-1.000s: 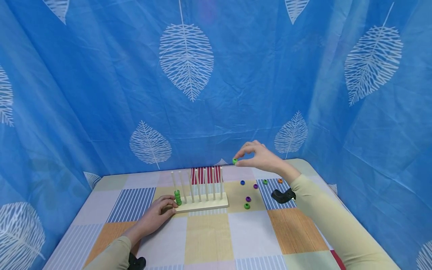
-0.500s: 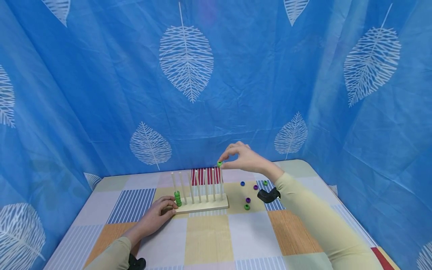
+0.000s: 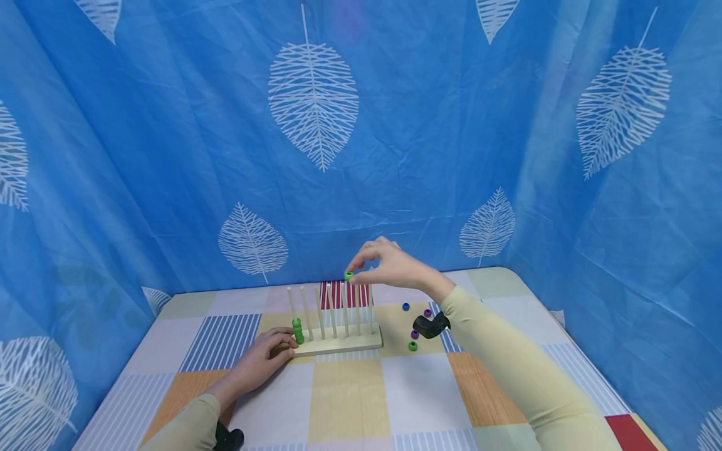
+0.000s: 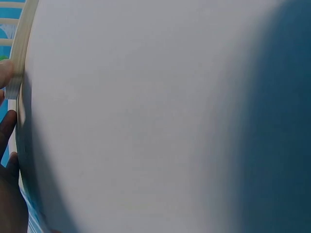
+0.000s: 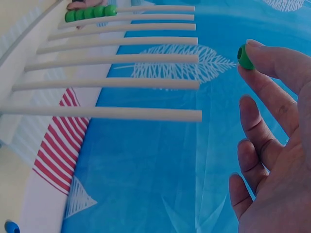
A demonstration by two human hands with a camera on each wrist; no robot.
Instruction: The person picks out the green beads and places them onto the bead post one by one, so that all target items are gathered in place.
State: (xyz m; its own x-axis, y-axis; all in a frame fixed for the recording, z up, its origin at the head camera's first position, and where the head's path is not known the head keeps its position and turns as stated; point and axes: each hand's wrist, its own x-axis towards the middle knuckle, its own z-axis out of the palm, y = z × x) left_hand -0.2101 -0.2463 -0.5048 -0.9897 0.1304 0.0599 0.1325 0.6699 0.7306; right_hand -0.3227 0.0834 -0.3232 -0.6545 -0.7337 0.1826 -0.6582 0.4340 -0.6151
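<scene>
Between thumb and index finger, my right hand (image 3: 389, 266) pinches a green bead (image 5: 244, 57), its hole showing. The bead is held above the tops of the wooden pegs, over the right half of the peg rack (image 3: 338, 344) in the head view. My left hand (image 3: 267, 356) grips the left end of the rack's pale base, with the thumb at its front edge. On the leftmost peg sits a stack of green beads (image 5: 90, 13), close to the left fingers. The other pegs (image 5: 146, 85) carry no beads.
Loose beads lie right of the rack: a blue bead (image 3: 405, 307), two purple ones, the nearer being a purple bead (image 3: 415, 334), and a green bead (image 3: 413, 346). The right forearm overlaps that area. A blue leaf-patterned curtain (image 3: 395, 156) stands behind the patchwork tablecloth (image 3: 350, 401).
My right hand has moved left with the green bead, from right of the rack to over its pegs. My left hand has stayed at the rack's end.
</scene>
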